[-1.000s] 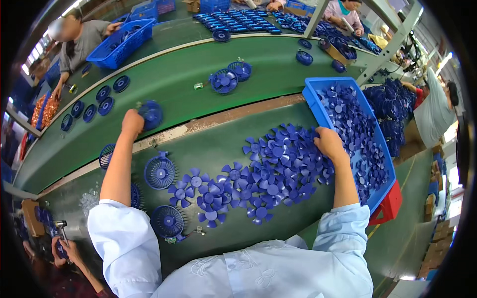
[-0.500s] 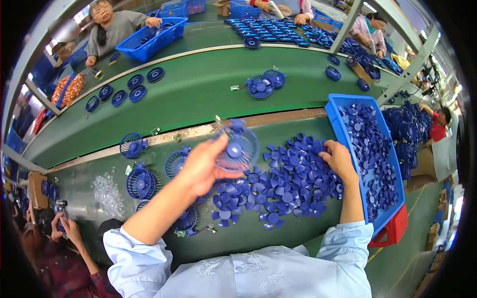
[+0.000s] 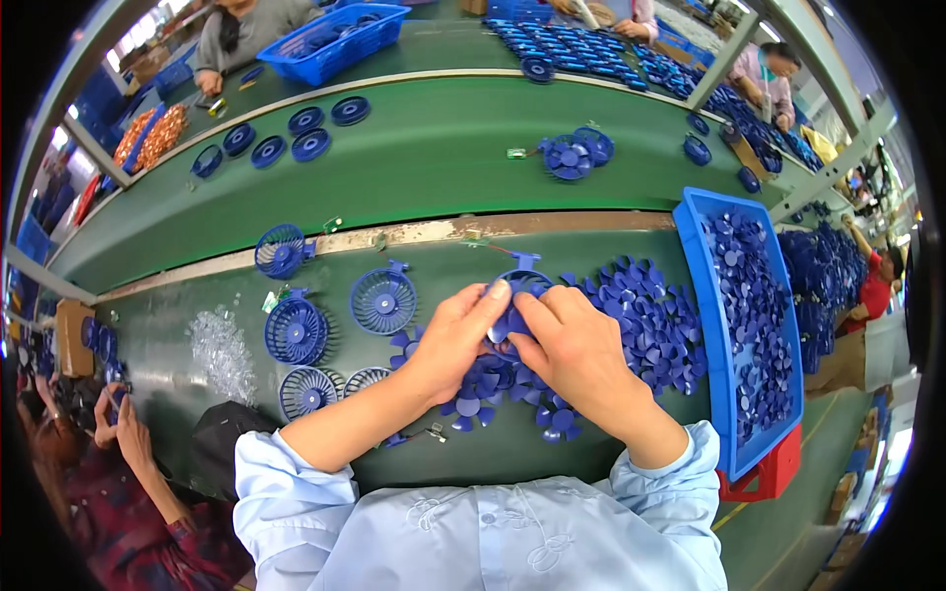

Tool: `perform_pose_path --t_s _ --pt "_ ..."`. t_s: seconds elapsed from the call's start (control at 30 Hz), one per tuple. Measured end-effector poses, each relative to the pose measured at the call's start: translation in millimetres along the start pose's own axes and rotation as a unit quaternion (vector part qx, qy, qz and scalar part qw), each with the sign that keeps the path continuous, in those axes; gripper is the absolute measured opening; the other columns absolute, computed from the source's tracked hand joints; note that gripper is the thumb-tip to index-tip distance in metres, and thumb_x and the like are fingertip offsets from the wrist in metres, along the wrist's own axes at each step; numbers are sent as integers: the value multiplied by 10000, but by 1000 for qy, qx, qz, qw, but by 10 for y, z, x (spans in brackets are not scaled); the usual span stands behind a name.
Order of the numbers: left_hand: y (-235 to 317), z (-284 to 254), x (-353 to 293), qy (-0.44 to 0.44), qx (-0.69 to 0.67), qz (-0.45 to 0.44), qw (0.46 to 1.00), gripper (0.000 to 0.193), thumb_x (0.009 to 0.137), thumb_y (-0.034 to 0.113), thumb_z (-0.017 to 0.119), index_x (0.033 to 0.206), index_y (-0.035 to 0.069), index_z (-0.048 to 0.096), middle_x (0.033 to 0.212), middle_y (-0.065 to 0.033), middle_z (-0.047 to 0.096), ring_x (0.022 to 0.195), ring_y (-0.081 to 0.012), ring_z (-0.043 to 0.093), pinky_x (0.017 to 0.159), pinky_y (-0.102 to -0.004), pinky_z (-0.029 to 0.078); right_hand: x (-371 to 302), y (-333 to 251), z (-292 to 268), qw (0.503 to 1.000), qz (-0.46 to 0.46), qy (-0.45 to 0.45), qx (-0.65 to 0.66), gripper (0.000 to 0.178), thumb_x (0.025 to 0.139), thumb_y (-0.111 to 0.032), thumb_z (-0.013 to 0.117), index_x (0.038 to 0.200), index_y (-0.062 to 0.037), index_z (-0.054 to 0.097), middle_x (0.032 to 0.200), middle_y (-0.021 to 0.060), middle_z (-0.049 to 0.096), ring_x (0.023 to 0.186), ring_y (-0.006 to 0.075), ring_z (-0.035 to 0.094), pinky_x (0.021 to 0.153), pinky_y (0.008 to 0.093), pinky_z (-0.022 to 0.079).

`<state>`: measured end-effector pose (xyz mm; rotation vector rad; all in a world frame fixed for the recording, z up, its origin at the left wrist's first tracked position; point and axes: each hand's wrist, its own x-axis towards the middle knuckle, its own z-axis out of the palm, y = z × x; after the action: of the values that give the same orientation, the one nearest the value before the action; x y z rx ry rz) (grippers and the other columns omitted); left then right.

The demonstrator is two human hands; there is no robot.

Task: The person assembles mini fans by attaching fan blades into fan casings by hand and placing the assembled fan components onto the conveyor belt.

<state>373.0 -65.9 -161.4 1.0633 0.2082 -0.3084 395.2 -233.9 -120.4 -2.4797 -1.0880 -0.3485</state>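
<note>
In front of my chest, my left hand [image 3: 443, 345] is closed around a blue fan housing [image 3: 526, 262], whose tab shows beyond my fingers. My right hand [image 3: 586, 350] meets it there, thumb and fingers pinching a blue fan blade [image 3: 506, 323] against the housing's open face. The fingers cover much of both parts, so how far the blade sits on the centre cannot be made out. Beneath and to the right of my hands spreads a loose pile of blue fan blades [image 3: 645, 320]. Several round fan housings [image 3: 384, 301] with small circuit boards lie to the left.
A blue tray [image 3: 695, 246] of fan blades stands at the right, above a red container [image 3: 778, 468]. Clear plastic bits [image 3: 219, 355] lie at the left. Beyond the ledge, a green conveyor belt [image 3: 424, 148] carries fan parts. Co-workers sit across it; another person is at lower left.
My right hand has left the blade pile and come left to the housing, now with a blade. The housing is held nearer the middle. The whole view has shifted slightly.
</note>
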Motion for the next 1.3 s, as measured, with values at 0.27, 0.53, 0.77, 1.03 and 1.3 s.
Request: perform_pose_path --t_s 0.27,0.53,0.77,1.03,1.3 --pt "-52 -139 74 7 123 115 986 372 918 153 661 1227 -30 565 1067 -85 656 961 -130 606 835 -298 510 45 -57 105 989 -46 141 15 521 720 -41 786 1205 -24 598 1019 136 613 831 272 604 662 350 507" --pt "454 -86 -127 -7 436 243 867 313 827 165 692 1016 -70 609 926 -257 656 879 -359 656 770 -405 502 80 127 114 828 225 -26 513 362 796 -52 712 1144 5 627 964 12 656 831 76 587 741 228 482" --pt "973 -430 -644 45 487 178 854 396 869 229 698 1122 -59 600 934 -204 671 860 -257 653 779 -370 518 463 -298 249 844 159 -84 506 331 826 -159 718 1110 -7 639 917 7 648 771 74 578 679 241 482" --pt "850 -963 -1103 98 218 124 963 342 975 205 603 1253 11 560 1048 -102 678 907 -177 670 796 -294 537 200 107 586 788 251 -309 469 317 821 -183 775 1035 8 642 727 16 616 566 74 570 475 212 450" --pt "628 -1130 -615 99 234 169 952 309 963 174 609 1199 -23 571 1044 -93 671 901 -166 662 805 -293 531 341 1177 456 854 346 66 383 434 883 -211 710 1215 42 595 1050 133 684 798 197 671 666 296 553"
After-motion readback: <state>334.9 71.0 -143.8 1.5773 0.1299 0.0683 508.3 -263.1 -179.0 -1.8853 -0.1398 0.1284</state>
